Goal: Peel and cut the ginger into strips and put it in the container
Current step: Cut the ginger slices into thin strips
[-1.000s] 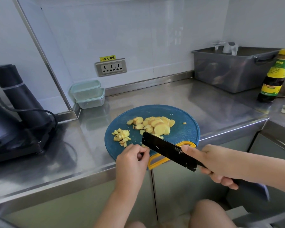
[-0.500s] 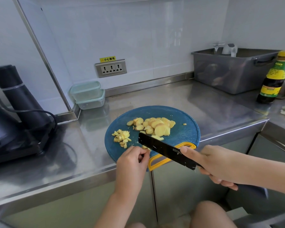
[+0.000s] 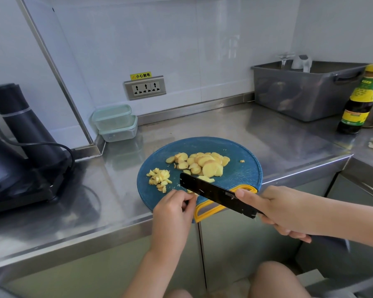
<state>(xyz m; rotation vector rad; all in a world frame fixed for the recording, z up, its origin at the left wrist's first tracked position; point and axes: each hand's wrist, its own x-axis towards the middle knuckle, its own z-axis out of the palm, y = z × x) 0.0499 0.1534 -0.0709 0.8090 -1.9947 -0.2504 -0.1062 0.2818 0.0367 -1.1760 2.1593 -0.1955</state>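
My left hand (image 3: 174, 208) pinches a ginger piece (image 3: 191, 192) at the blue board's (image 3: 241, 175) near edge; my right hand (image 3: 274, 208) grips the black knife (image 3: 218, 194), blade just beside. Best to tuck my fingertips and cut thin. More ginger slices (image 3: 202, 163) wait beyond, containers (image 3: 114, 122) near the wall.

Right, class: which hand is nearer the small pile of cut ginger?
Left. The left hand, pinching a ginger piece, sits just in front of the cut ginger pile; the right hand grips the knife farther right.
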